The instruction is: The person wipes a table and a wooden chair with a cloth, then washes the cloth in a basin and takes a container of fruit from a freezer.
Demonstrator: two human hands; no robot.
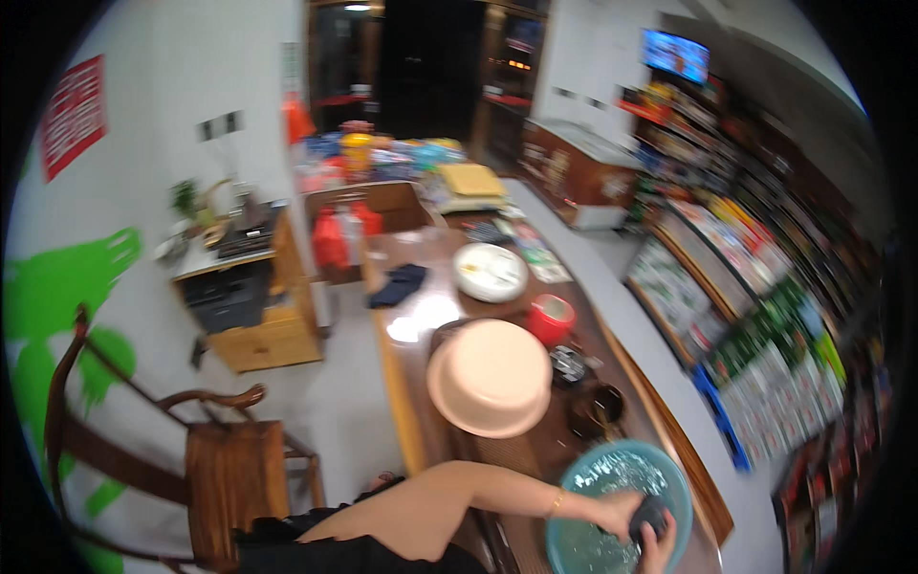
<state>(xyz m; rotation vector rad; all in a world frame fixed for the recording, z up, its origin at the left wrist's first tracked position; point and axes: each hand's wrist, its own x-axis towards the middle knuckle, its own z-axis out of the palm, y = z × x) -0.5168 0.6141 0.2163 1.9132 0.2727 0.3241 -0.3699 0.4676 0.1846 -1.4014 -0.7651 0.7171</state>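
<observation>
A teal plastic basin (pixel 681 495) holding water stands at the near end of the dark wooden table. Over it, my left hand (pixel 621 514) touches a dark rounded object (pixel 647 518) on its left side, while my right hand (pixel 658 548) grips it from below. Blur hides what the object is. An upturned peach plastic basin (pixel 495 373) lies farther up the table, to the left of the hands. Between the two basins is a dark brown pot or cup (pixel 597 410).
Beyond the peach basin are a red container (pixel 551 318), a round white tray (pixel 490 273) and a dark cloth (pixel 399 285). A wooden armchair (pixel 233 488) stands at left, near a small wooden cabinet (pixel 269 348). Stocked shelves (pixel 753 179) line the right side.
</observation>
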